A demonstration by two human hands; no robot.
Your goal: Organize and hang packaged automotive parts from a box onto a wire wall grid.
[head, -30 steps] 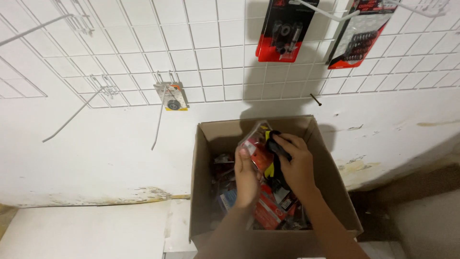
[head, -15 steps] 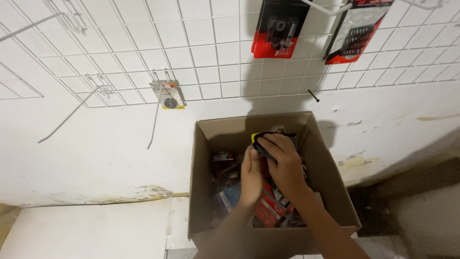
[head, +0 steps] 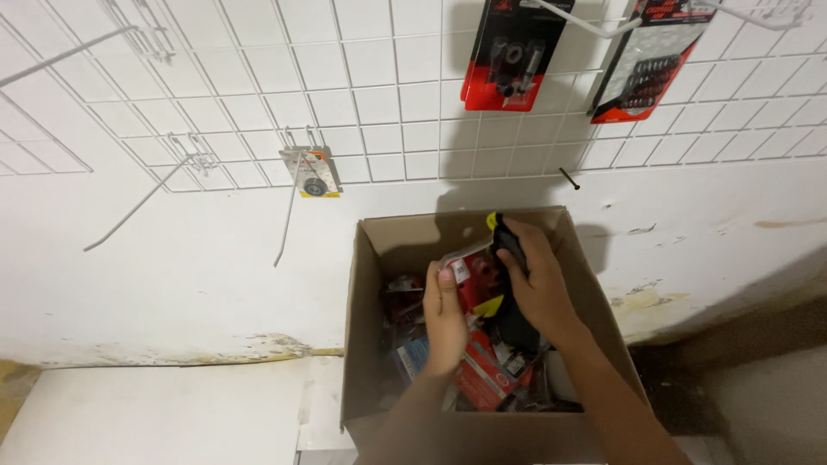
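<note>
1. I see both hands inside the open brown cardboard box (head: 366,344).
2. My left hand (head: 445,319) pinches a red carded blister pack (head: 472,277).
3. My right hand (head: 538,284) grasps a black-and-yellow packaged tool (head: 504,237).
4. Red-and-black packs (head: 506,56) hang on the white wire grid wall (head: 362,103).

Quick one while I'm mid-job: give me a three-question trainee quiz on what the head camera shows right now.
1. True or false: both hands are inside the cardboard box.
2. Which hand grips the black and yellow item? A) left hand B) right hand C) neither
3. Fill in: the two red and black blister packs hang on hooks of the white wire ____ on the wall.

Key
1. True: the left hand and right hand both reach into it, over a pile of packaged goods.
2. B; the left hand pinches a red package beside it.
3. Grid.
</note>
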